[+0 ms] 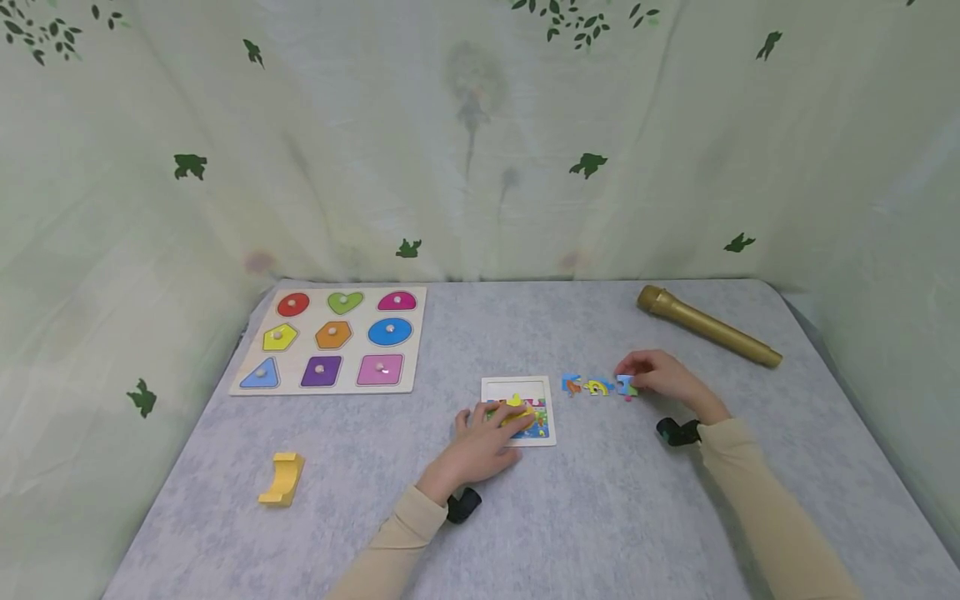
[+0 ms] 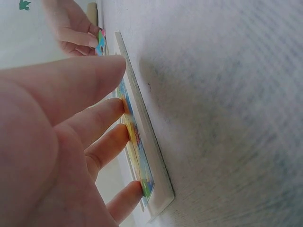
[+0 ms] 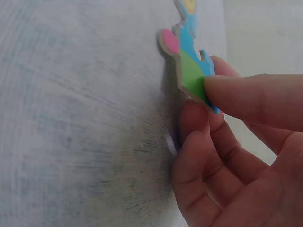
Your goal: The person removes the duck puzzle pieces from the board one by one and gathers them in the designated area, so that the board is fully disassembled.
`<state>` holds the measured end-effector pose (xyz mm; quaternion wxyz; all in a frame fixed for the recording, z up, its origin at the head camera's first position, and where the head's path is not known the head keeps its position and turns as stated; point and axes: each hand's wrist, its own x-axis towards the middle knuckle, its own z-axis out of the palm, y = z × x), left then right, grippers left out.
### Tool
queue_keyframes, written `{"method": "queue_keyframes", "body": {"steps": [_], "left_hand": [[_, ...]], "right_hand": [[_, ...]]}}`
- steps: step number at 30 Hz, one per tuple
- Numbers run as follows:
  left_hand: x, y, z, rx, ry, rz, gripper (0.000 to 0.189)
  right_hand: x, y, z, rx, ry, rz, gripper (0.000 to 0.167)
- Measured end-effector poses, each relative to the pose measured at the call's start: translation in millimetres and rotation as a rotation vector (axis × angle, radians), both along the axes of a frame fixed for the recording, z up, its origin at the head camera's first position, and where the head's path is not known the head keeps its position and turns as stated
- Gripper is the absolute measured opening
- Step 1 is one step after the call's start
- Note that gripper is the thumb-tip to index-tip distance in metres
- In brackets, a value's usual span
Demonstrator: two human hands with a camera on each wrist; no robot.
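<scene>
The puzzle tray [image 1: 516,387] lies at about nine o'clock from the puzzle piece [image 1: 628,384] that the right hand [image 1: 665,381] pinches between thumb and fingers, with a blue-and-orange piece [image 1: 572,383] and a blue-and-yellow piece [image 1: 598,388] between them in a row running nine to three. The left hand [image 1: 482,442] is nearer the tray, fingers spread apart toward one or two o'clock and fingertips resting on its filled lower part, while the right forearm [image 1: 763,507] comes in from about five.
</scene>
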<state>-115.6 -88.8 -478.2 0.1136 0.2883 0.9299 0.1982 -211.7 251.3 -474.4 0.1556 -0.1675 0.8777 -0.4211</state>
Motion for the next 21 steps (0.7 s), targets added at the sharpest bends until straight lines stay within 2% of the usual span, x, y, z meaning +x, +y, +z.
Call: {"method": "queue_keyframes", "body": {"steps": [8, 13, 15, 21], "left_hand": [[-0.4, -0.8, -0.8, 0.004, -0.008, -0.002, 0.051], [-1.6, -1.4, -1.4, 0.012, -0.022, -0.008, 0.050], [-2.0, -1.8, -1.3, 0.012, -0.031, -0.010, 0.049], [-2.3, -3.9, -0.1, 0.009, -0.050, -0.029, 0.048]], "right_hand": [[3.6, -11.6, -0.9, 0.203, 0.221, 0.039, 0.015], [6.2, -17.5, 3.1, 0.267, 0.268, 0.043, 0.019], [6.6, -20.8, 3.3, 0.244, 0.278, 0.034, 0.019], [10.3, -49.5, 5.4, 0.027, 0.230, 0.074, 0.012]]}}
